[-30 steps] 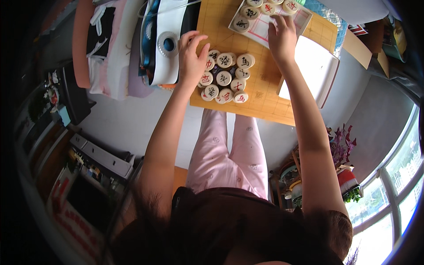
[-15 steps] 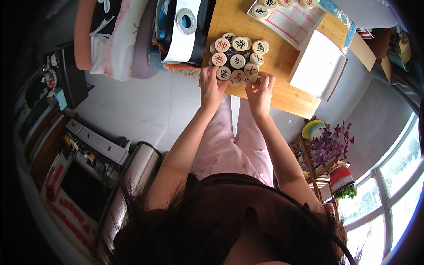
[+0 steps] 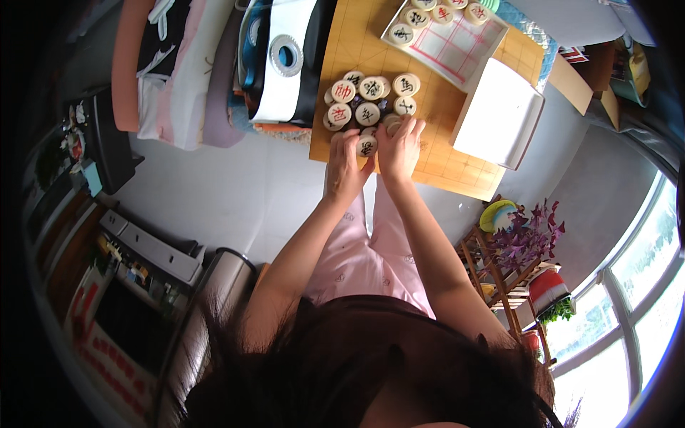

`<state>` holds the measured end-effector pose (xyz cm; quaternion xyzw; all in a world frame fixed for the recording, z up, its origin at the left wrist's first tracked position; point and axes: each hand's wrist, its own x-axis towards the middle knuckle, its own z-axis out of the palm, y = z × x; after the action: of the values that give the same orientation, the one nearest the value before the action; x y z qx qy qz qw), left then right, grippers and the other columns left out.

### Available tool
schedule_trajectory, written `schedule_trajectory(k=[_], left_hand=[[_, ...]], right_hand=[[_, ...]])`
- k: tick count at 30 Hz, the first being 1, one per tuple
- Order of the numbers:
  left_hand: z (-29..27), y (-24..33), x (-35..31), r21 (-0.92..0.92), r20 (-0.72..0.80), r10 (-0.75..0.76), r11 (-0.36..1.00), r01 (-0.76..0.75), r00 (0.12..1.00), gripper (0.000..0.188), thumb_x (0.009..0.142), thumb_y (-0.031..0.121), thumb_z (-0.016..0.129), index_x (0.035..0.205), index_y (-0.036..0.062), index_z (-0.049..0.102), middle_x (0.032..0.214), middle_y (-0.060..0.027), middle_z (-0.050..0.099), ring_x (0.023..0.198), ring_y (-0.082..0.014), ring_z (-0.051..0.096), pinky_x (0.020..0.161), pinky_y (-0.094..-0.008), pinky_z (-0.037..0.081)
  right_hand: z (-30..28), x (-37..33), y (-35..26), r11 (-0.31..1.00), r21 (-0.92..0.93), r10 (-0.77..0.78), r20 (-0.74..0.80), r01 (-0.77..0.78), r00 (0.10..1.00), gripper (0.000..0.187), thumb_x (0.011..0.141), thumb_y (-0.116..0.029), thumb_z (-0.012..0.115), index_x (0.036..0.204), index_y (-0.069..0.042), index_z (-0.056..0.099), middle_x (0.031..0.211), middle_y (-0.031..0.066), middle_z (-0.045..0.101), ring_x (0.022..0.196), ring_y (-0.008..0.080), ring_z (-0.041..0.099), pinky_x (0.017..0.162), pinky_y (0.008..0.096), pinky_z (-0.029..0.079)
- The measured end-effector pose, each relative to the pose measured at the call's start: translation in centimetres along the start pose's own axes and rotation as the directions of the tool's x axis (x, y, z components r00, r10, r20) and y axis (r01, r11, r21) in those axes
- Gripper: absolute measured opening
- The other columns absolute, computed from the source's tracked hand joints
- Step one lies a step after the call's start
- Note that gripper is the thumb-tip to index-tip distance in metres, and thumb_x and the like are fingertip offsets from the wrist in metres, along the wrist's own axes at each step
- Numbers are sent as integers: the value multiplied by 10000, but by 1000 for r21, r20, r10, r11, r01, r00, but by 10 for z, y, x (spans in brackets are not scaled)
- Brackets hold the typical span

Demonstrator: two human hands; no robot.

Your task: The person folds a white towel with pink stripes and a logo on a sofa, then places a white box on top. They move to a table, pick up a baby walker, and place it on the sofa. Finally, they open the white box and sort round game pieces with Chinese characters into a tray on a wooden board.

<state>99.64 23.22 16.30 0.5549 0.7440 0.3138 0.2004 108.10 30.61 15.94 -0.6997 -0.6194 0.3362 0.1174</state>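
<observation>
Both hands meet at the near edge of a wooden board [image 3: 435,153] lying on the worktop. The left hand [image 3: 344,165] pinches a round game piece [image 3: 367,148]; the right hand [image 3: 401,146] curls over another from the heap of pieces [image 3: 369,100]. A white box [image 3: 498,114] rests on the board. Grey floor [image 3: 214,192] lies below, and a bright window [image 3: 628,314] lights the room.
</observation>
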Motion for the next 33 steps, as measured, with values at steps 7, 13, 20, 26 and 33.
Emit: schedule_trajectory(k=[7,13,20,26,33], left_hand=[[5,-4,0,-43,-23,-16,999,15,1000,519,656,-3,725,1089,1,439,1146,-183,512,1037,-354,490,890,-427,413],[-2,0,9,-36,19,15,999,-15,1000,543,650,33,736,1082,6,408,1149,-173,483,1037,-370,470,889,-453,403],[-10,3,30,-46,27,30,999,-28,999,563,645,25,738,1098,6,404,1166,-168,482,1036,-354,471,888,-443,403],[-11,-3,30,-69,29,25,997,-23,999,567,645,8,735,1109,18,409,1166,-182,503,1031,-347,480,890,-442,395],[-13,-2,31,-64,30,43,997,-41,999,582,649,9,737,1128,11,408,1169,-180,499,1031,-346,477,897,-438,389]], right_hand=[[-64,79,-9,932,114,-316,-213,345,925,366,752,-94,683,1047,-39,472,954,177,471,731,345,538,627,417,476],[-106,251,19,839,-391,-426,-38,379,904,407,769,-235,661,1069,2,520,1079,219,508,985,385,498,873,435,419],[-103,275,37,746,-476,-527,5,466,850,331,757,-113,619,1045,17,519,1001,164,550,1029,361,469,876,421,411],[-112,287,44,834,-270,-522,-104,481,846,206,749,-78,593,947,-20,589,971,167,566,961,356,508,824,422,436],[-105,288,40,783,-425,-471,73,454,879,266,761,-108,602,1011,-26,568,1015,229,559,999,386,520,872,426,449]])
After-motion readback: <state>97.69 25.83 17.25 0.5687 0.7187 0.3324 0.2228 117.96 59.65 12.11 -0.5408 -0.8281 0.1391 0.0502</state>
